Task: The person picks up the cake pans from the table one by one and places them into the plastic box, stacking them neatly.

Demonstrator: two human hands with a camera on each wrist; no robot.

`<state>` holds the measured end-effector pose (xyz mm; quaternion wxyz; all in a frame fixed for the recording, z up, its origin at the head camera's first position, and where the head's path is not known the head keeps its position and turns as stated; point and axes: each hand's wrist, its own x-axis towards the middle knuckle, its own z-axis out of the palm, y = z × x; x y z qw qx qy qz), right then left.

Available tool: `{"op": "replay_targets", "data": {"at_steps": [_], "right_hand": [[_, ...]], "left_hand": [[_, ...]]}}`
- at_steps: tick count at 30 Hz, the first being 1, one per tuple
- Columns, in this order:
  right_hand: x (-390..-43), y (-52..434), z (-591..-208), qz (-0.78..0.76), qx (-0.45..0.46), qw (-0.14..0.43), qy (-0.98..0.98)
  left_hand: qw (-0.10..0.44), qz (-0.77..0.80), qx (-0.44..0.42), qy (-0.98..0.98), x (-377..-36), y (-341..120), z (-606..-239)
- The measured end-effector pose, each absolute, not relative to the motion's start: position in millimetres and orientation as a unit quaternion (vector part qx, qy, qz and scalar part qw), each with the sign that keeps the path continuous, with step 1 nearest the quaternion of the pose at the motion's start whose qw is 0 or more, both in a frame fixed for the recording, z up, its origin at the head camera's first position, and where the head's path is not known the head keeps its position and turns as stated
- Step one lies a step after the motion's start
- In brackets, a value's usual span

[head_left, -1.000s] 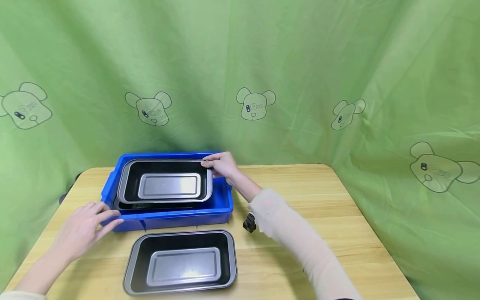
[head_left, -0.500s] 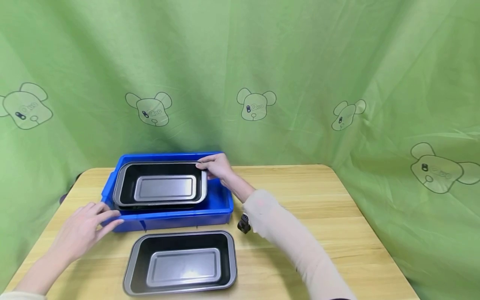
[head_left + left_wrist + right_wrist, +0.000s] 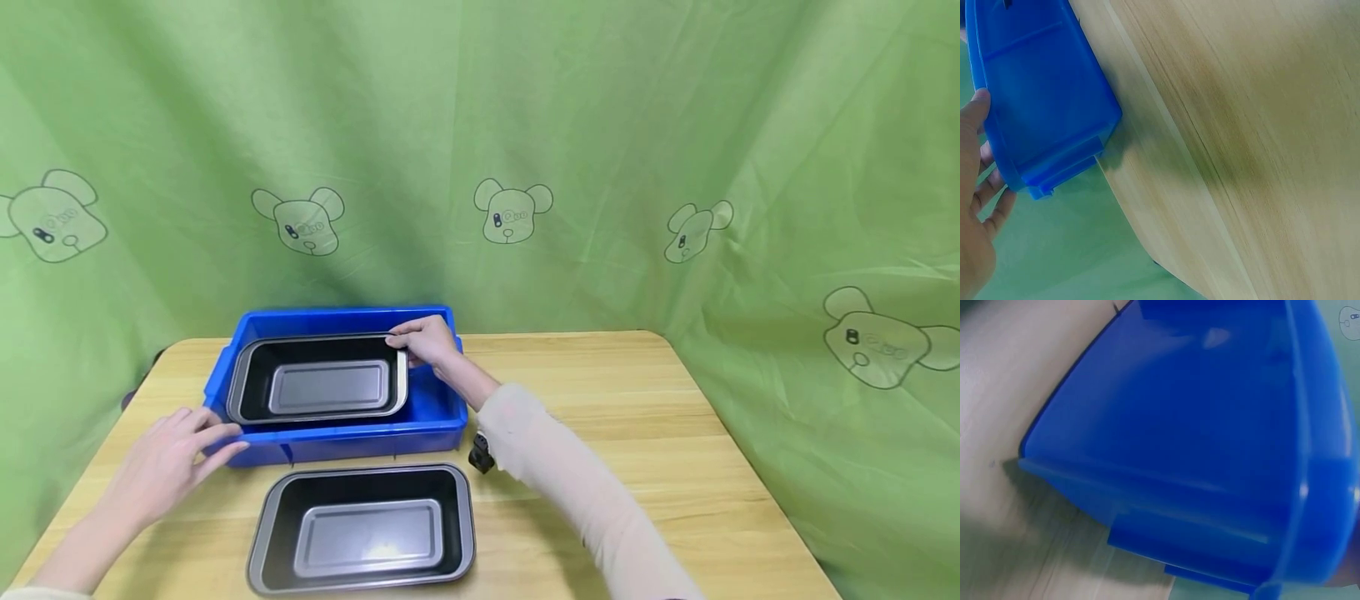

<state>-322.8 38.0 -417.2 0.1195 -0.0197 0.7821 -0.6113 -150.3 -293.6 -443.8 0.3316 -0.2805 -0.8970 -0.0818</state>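
A dark rectangular loaf pan (image 3: 330, 387) lies inside the blue plastic bin (image 3: 345, 445), toward its left side. My right hand (image 3: 431, 342) pinches the pan's rim at its far right corner, with the thumb over the inside edge. My left hand (image 3: 163, 460) holds the bin's near left corner, its thumb on the front and the fingers over the rim. That grip also shows in the left wrist view, with thumb and fingers (image 3: 999, 211) around the bin's edge. A second loaf pan (image 3: 367, 533) sits on the table in front of the bin.
The wooden table (image 3: 592, 408) carries the bin and the front pan. Green curtains (image 3: 585, 125) hang behind and beside it. Beside the right sleeve shows a small black object (image 3: 481, 453). Bare blue floor (image 3: 429, 407) shows at the bin's right side.
My right hand has moved the held pan left and lowered it deeper into the bin. The dark pan edge seen beneath it earlier is now hidden. My left hand has stayed put.
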Motion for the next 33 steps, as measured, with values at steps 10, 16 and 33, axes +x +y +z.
{"op": "replay_targets", "data": {"at_steps": [10,16,33], "right_hand": [[-323.4,35.3,-424.9,-0.61,-0.011,0.124,0.782],[-323.2,35.7,-427.0,-0.603,-0.005,0.144,0.785],[-329.3,35.6,-423.5,-0.552,-0.017,0.163,0.817]], "left_hand": [[0.331,-0.081,-0.278,-0.898,-149.9,-293.3,-444.3],[0.331,-0.085,-0.277,-0.898,-150.1,-294.0,-443.8],[0.327,-0.085,-0.273,-0.901,-147.8,-293.2,-442.2]]}}
